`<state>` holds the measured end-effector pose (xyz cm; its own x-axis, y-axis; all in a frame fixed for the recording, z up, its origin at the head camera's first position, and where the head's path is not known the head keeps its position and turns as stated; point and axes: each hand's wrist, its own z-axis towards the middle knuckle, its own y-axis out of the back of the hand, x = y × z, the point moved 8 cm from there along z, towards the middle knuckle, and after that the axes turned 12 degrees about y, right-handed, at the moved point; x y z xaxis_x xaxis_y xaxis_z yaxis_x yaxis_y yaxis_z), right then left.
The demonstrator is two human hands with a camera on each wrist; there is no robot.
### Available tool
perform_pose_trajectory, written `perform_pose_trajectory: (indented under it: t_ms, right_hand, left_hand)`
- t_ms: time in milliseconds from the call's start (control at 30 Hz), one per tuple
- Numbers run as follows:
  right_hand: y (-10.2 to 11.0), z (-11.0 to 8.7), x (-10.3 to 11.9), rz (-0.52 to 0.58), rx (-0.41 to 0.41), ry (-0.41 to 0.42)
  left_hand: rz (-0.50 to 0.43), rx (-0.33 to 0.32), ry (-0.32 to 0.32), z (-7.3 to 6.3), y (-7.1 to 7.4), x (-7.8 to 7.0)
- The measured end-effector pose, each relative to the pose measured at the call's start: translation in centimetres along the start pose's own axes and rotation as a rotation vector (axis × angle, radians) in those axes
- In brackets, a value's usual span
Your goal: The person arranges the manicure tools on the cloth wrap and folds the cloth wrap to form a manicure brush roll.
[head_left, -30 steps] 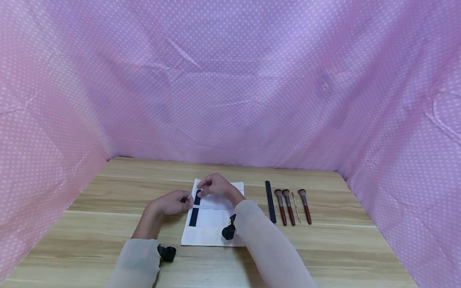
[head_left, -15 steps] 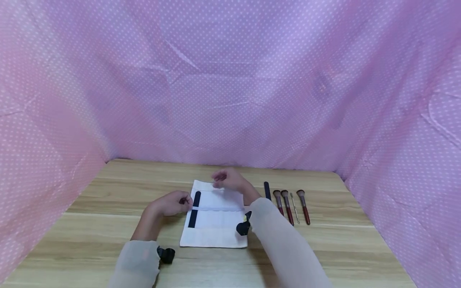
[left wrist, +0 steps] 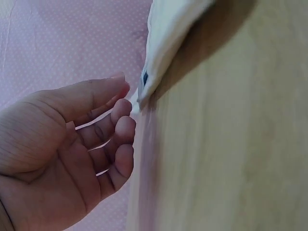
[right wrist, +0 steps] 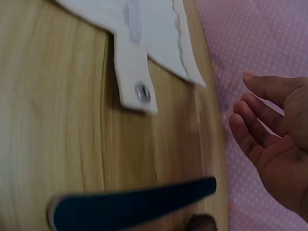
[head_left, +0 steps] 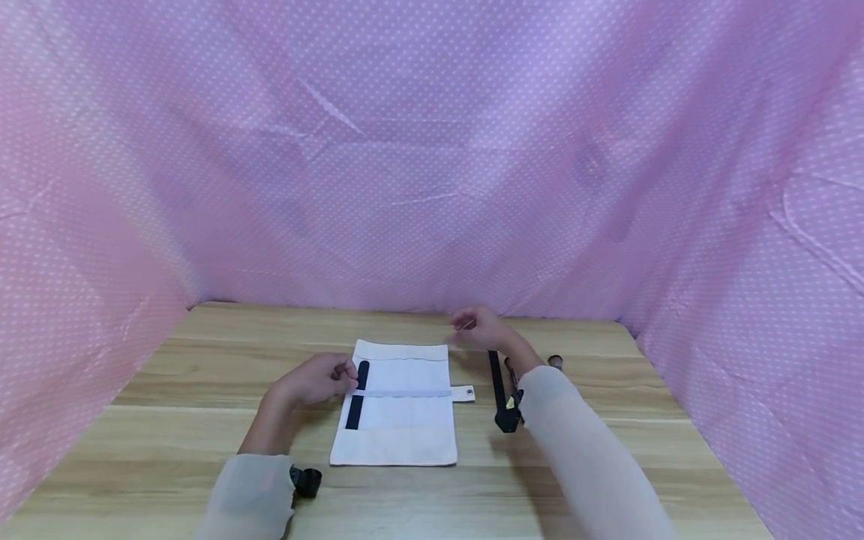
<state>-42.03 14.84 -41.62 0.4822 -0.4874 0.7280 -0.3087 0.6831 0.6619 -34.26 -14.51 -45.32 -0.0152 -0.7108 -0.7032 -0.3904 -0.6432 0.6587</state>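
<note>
white cloth organiser [head_left: 405, 446] just beside it, my left grip [head_left: 317, 379] hangs loosely curled, holding nothing i can see; whether its fingertips touch the edge, i cannot tell. my right grip [head_left: 486, 330] is released, raised near a loose, flat, round-ended black strip [head_left: 496, 381]. i judge the step in hand to be a reach; the next move would call for lowering the right grip and pinching one item. counted: one organiser on the wooden surface [head_left: 378, 510], one white elastic band [head_left: 408, 393] across it, one white snap strap [head_left: 462, 394]; a second black strip [head_left: 355, 411] under the band; two dark brush heads [head_left: 556, 361], handles mostly hidden.
</note>
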Motion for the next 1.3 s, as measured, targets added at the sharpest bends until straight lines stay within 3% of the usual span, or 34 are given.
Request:
perform_pose_trajectory:
  t_ms: [267, 567, 800, 1033, 1300]
  right_hand:
    - [2.5, -2.3, -2.3, -0.032, -0.019, -0.055]
    - [4.1, -4.6, -3.6, -0.092, 0.003, -0.088]
    - [4.2, -5.3, -3.8, -0.14, 0.053, -0.074]
    - [3.7, -5.6, -4.0, -0.141, 0.083, -0.135]
    - [3.0, -5.5, -4.4, -0.159, 0.119, -0.146]
  left_hand:
    - [0.051, -0.003, -0.07, 0.1, -0.4, -1.5]
    - [0.07, 0.073, -0.147, 0.5, -2.1, -2.7]
    - [0.066, 0.098, -0.085, 0.5, -2.7, -2.5]
    - [0.065, 0.086, -0.043, 0.7, -2.9, -2.2]
    - [0.065, 0.07, -0.005, 0.7, -3.0, -2.2]
